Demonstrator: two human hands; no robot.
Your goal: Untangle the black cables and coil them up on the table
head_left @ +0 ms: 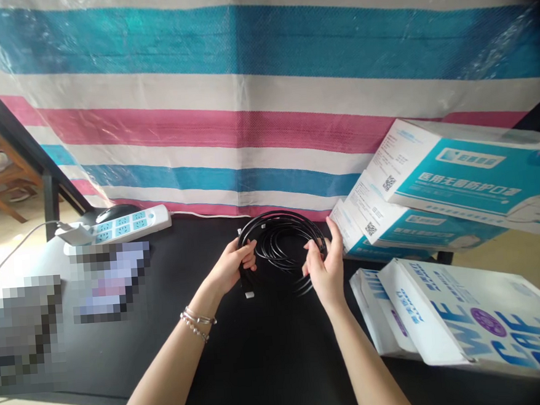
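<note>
Both hands hold up a coil of black cable (pixel 294 215) above the black table. My left hand (pixel 230 266) has its fingers curled round the left side of the loops. On the right side, my right hand (pixel 325 271) grips the loops between thumb and fingers, with one finger pointing up. A white-tipped cable end (pixel 249 295) hangs below my left hand. More black loops (pixel 274 261) show inside and behind the held ring; I cannot tell whether they belong to the same cable.
A white power strip (pixel 155 219) with a plugged-in adapter lies at the back left, beside a black mouse (pixel 113 211). Blue-and-white mask boxes (pixel 466 170) are stacked at the right, with white printed cartons (pixel 486 317) nearer. A striped plastic sheet (pixel 200 133) hangs behind the table (pixel 184 369).
</note>
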